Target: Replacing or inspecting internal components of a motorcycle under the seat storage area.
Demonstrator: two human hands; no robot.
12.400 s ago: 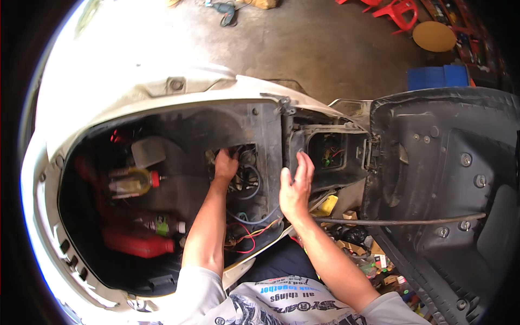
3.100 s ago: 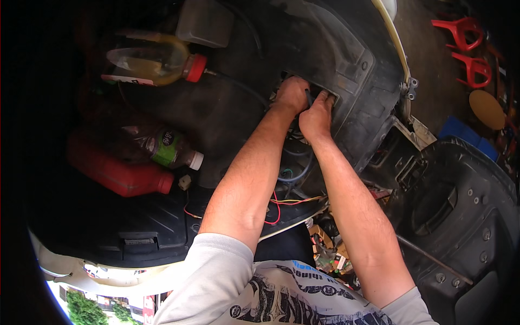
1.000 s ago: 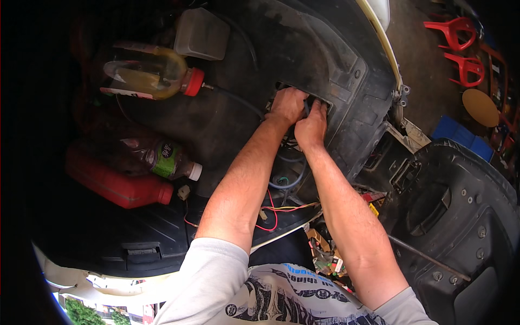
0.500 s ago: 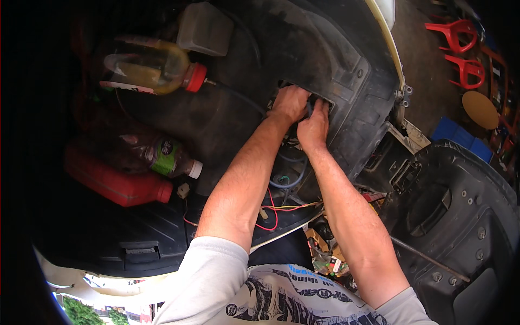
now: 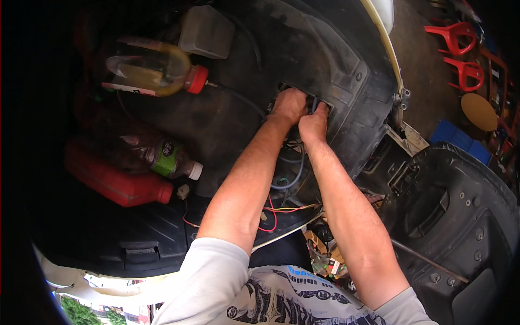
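Observation:
Both of my hands reach into a rectangular opening in a dark panel of a vehicle. My left hand is curled at its left side, knuckles up, with the fingertips down inside and hidden. Close beside it, my right hand has its fingers bent together into the right side of the opening. Whatever the fingertips grip does not show. A blue-grey hose rises between the hands, touching or nearly touching the right one. Below the hands, a looped blue-grey hose and dark wires hang out.
To the left lie a bottle of yellowish liquid with a red cap and thin tube, a translucent container, a green-labelled bottle and a red jug. Loose red and yellow wires run under my forearms. A black moulded panel stands right.
My right hand has shifted slightly and its fingers are bunched closer together. More of the hose shows between the hands. The left hand stays in the opening, nearly in place.

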